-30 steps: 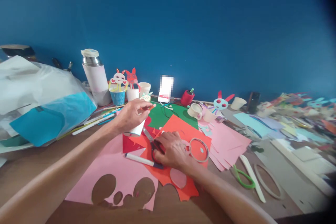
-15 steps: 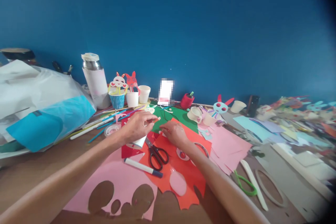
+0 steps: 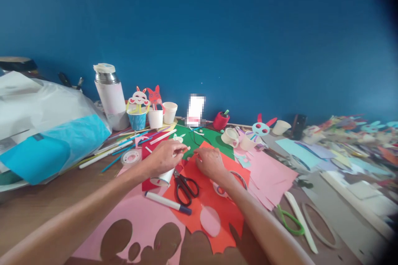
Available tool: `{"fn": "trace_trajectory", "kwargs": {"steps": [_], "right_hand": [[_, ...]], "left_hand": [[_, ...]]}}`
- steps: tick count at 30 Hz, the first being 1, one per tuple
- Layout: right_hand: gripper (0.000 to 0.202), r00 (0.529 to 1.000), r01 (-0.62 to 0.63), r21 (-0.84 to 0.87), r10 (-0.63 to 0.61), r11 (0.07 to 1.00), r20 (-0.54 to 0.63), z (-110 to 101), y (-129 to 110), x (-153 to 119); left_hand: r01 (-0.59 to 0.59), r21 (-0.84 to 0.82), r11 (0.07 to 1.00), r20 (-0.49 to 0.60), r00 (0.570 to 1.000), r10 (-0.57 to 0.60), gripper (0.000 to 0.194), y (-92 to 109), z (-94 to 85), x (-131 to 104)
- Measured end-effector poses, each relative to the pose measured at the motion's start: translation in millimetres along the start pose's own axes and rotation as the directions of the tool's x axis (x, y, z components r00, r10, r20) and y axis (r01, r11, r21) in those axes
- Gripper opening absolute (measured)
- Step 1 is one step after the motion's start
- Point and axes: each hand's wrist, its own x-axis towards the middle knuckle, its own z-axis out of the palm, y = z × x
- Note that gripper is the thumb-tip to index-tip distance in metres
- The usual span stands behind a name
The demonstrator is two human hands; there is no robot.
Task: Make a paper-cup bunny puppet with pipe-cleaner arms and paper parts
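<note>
My left hand [image 3: 166,158] is closed in a pinch on a small white-and-orange piece [image 3: 187,149], too small to name. Under that hand, a white paper cup [image 3: 168,177] lies on its side on dark red paper [image 3: 147,182]. Just to the right, my right hand [image 3: 211,160] is over the orange paper [image 3: 230,215] with fingers curled together; whatever they hold is hidden. Between my forearms are black-handled scissors [image 3: 185,190] and a white marker with a dark cap [image 3: 168,203]. A pink paper oval [image 3: 210,221] rests on the orange sheet.
Pink paper with cut-out holes [image 3: 144,211] lies in front. Behind stand a flask [image 3: 110,99], a blue-painted cup [image 3: 137,121] and white cups [image 3: 170,112]. A tape roll [image 3: 130,157] is left; pink sheets [image 3: 273,174] and green-handled scissors [image 3: 290,221] are right. A blue wall rises behind.
Both hands have moved slightly to the right, the left one still pinching the small piece. The camera view has shifted a little.
</note>
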Motion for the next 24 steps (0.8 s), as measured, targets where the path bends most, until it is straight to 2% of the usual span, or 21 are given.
{"fn": "trace_trajectory", "kwargs": {"steps": [3,8,14,18,24], "right_hand": [[0.03,1.0,0.0,0.015,0.0,1.0,-0.001,-2,4,2],[0.026,0.997,0.082,0.033,-0.082,0.996,-0.014,3,2,6],[0.023,0.989,0.148,-0.003,-0.148,0.989,-0.016,6,-2,4],[0.021,0.985,0.17,-0.005,-0.17,0.985,-0.035,9,-2,4],[0.016,0.987,0.155,0.029,-0.153,0.987,-0.053,12,-2,7]], "left_hand": [[0.042,-0.019,0.999,0.017,0.999,-0.042,0.028,-2,3.9,0],[0.116,-0.063,0.991,0.09,0.99,-0.111,0.029,-2,4.1,1],[0.114,-0.208,0.971,0.229,0.971,-0.065,0.028,0,-7.4,2],[0.147,-0.232,0.962,0.301,0.951,-0.072,0.032,-2,-13.2,2],[0.142,-0.248,0.958,0.291,0.955,-0.066,0.033,-2,-14.9,2]]}}
